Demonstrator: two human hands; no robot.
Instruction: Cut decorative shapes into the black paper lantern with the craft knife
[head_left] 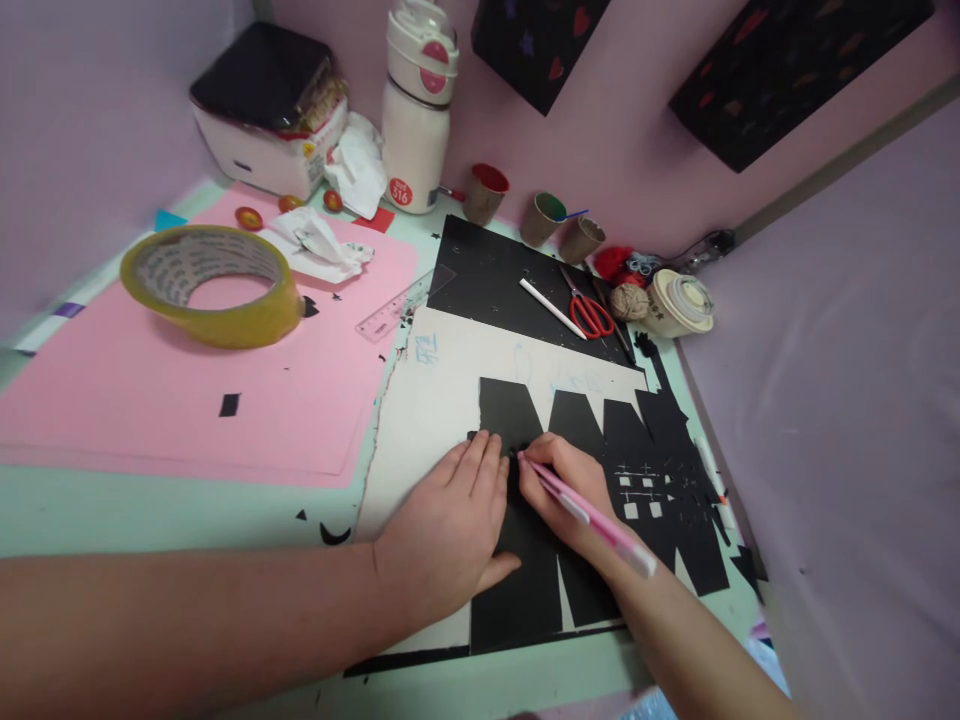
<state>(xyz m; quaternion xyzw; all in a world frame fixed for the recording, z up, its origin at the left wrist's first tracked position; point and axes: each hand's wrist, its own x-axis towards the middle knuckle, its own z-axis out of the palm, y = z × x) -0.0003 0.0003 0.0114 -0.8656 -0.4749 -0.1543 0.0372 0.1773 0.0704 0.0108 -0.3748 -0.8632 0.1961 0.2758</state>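
Note:
A sheet of black card point(517, 560) with notched edges and small square cut-outs lies over a white board point(420, 420). My left hand point(454, 530) rests flat on the card's left part, fingers stretched out together and thumb apart. In my right hand point(566, 485), closed in a writing grip, is a slim pink pen-shaped tool point(592, 515). Its lower end points at the card just right of my left fingertips; the tip is too small to tell whether it is a blade or a nib. White lines cross the card around the square cut-outs point(631, 510).
Behind lie black paper point(480, 265), red-handled scissors point(591, 315), a white stick point(551, 308) and a clear ruler point(405, 303). Pink sheets point(300, 430) at left bear a yellow tape roll point(225, 325). A white bottle point(415, 140) and paper cups point(541, 220) stand by the wall.

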